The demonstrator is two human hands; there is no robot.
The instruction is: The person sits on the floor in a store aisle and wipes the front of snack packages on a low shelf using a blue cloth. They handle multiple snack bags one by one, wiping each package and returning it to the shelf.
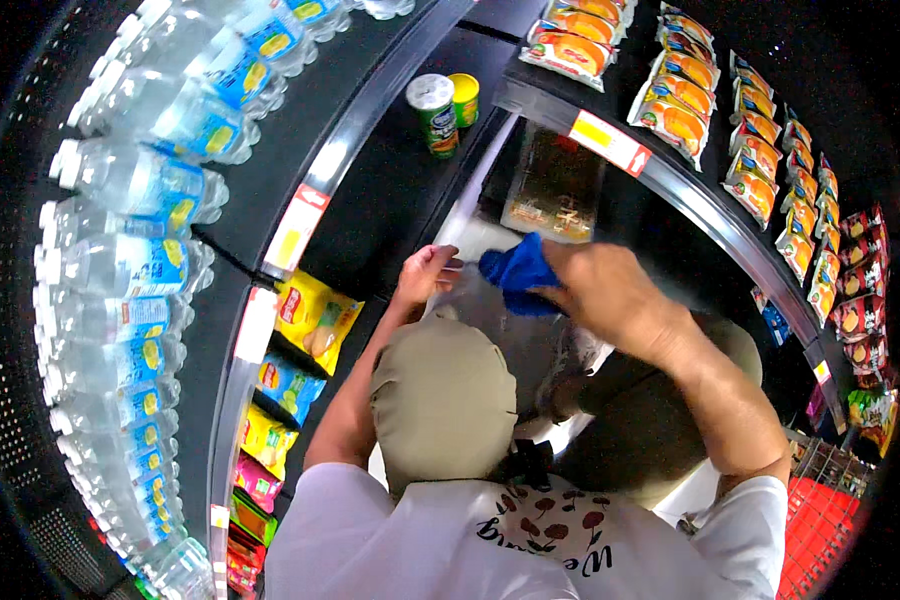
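My right hand (607,296) grips a bunched blue cloth (521,274) above a pale, blurred surface in front of the lower shelf. Left of the cloth is my left hand (426,276), its fingers curled near a pale edge; whether it holds anything is unclear. Beyond the cloth lies a clear-lidded box (551,184) with dark contents. Two canisters, one green with a white lid (435,116) and one yellow-green (464,99), stand on the dark shelf. My bent knee in khaki trousers (446,397) hides part of the area below my hands.
Rows of water bottles (157,262) line the left shelf. Bagged snacks (315,319) sit beneath it. Packaged buns (675,112) fill rows on the right shelf, whose metal front edge (690,195) curves past my right arm. A wire basket with red panels (817,525) stands at lower right.
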